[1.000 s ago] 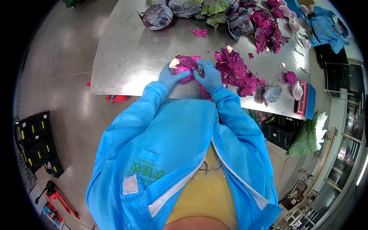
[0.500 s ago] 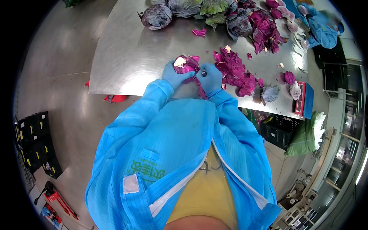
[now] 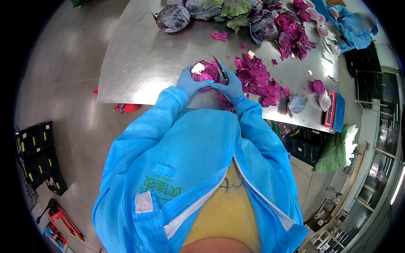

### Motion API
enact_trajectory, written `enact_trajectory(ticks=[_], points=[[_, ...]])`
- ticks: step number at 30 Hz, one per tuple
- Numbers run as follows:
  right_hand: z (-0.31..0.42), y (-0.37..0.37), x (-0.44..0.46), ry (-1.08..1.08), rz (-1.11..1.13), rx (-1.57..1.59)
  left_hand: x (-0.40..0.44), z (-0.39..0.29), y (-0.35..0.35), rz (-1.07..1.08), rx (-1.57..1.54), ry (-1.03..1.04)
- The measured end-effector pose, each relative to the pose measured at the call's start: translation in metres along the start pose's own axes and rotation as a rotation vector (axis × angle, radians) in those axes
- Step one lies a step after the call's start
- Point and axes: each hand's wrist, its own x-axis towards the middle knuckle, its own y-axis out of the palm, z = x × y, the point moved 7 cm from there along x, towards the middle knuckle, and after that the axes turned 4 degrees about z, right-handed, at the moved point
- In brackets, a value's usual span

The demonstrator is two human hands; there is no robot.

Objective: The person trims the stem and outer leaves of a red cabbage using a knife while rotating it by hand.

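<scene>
Blue gloves cover both hands. My left hand is wrapped round the left side of a red cabbage, whose pale cut stem faces up and to the left. In my right hand is a knife with a dark, narrow blade pointing up and away beside the cabbage; its thumb reaches to the cabbage's near side. Loose purple leaves lie just right of my right hand on the metal table.
Untrimmed cabbages and leaves line the far side. Net-wrapped cabbages stand at the right, near a person in blue. A red-and-blue box sits at the right table edge. Black crates stand below.
The knife blade, hidden in my right hand before, now shows upright beside the cabbage. A purple scrap has appeared on the table beyond it. The leaf at the cabbage's top right no longer shows.
</scene>
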Motion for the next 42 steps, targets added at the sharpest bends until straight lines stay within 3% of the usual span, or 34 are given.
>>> enact_trajectory(ticks=[3, 5, 6, 8, 9, 11, 14, 16, 18, 22, 25, 32, 34, 35, 36, 38, 39, 42], points=[[-0.007, 0.003, 0.007, 0.001, 0.060, -0.005, 0.009, 0.019, 0.001, 0.037, -0.069, 0.014], [-0.009, 0.009, 0.009, 0.093, 0.184, 0.375, 0.013, 0.023, 0.000, 0.063, -0.036, 0.016], [-0.006, 0.007, 0.009, 0.093, 0.186, 0.375, 0.011, 0.018, 0.000, 0.087, -0.004, 0.016], [0.016, -0.003, 0.010, -0.169, 0.068, -0.189, 0.005, 0.010, -0.002, 0.054, 0.008, -0.037], [0.015, 0.001, 0.010, -0.174, 0.070, -0.189, 0.004, 0.008, -0.005, 0.025, 0.020, -0.087], [0.028, 0.006, -0.001, -0.398, -0.137, -0.708, 0.012, 0.024, -0.001, 0.037, 0.031, -0.036], [0.027, 0.012, -0.010, -0.556, -0.171, -0.816, 0.006, -0.002, 0.002, 0.057, 0.072, -0.005], [0.032, 0.008, -0.014, -0.569, -0.166, -0.752, -0.001, -0.003, 0.006, 0.074, 0.103, -0.032], [0.032, 0.008, -0.014, -0.573, -0.103, -0.775, 0.001, 0.001, 0.002, -0.089, 0.379, 0.062], [0.044, 0.001, -0.018, -0.550, -0.083, -0.765, 0.002, -0.007, 0.009, -0.031, 0.366, 0.053], [0.056, -0.003, -0.019, -0.439, 0.004, -0.800, -0.007, -0.015, 0.008, -0.082, 0.546, -0.039], [0.092, -0.043, -0.004, -0.329, -0.227, -0.565, -0.004, -0.006, 0.011, -0.063, 0.529, -0.048], [0.081, -0.060, 0.005, -0.184, -0.341, -0.317, -0.006, -0.008, 0.009, -0.112, 0.566, -0.051], [0.052, -0.054, 0.011, 0.011, -0.205, -0.242, -0.007, -0.009, 0.009, -0.124, 0.564, -0.046], [0.040, -0.049, 0.010, 0.010, -0.205, -0.243, -0.007, -0.011, 0.008, -0.136, 0.562, -0.041], [0.041, -0.028, 0.009, -0.227, -0.022, -0.290, -0.008, -0.016, 0.006, -0.117, 0.546, -0.041], [0.046, -0.023, 0.007, -0.070, 0.109, -0.286, -0.009, -0.017, 0.007, -0.093, 0.532, -0.043], [0.036, -0.014, 0.015, -0.195, 0.126, -0.158, -0.008, -0.015, 0.006, -0.106, 0.559, 0.011]])
